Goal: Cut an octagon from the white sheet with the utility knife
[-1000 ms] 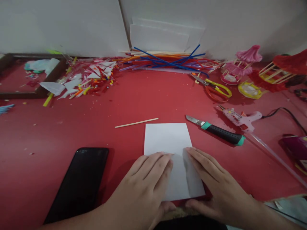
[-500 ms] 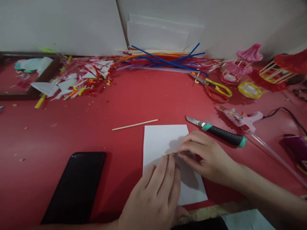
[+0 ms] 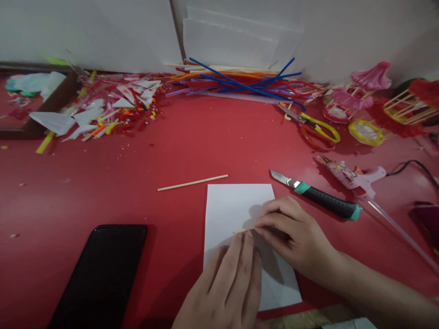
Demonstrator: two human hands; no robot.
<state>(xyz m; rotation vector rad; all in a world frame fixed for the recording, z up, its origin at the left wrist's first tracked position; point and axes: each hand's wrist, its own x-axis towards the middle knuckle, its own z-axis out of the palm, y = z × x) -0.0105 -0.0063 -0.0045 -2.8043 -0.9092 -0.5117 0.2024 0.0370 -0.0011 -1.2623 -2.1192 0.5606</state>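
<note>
With the fingers of my right hand [image 3: 297,235] I pinch the short stick [image 3: 244,230] over the paper [image 3: 224,205], lower centre of the frame. My left hand [image 3: 224,288] lies unclenched, fingertips against that stick. The phone [image 3: 103,269] rests on the worktop [image 3: 206,141], lower left.

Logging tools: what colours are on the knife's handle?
The knife handle is black with green ends; head view.

We can make out no readable text — no label, brand, number or sign — on anything here.
</note>
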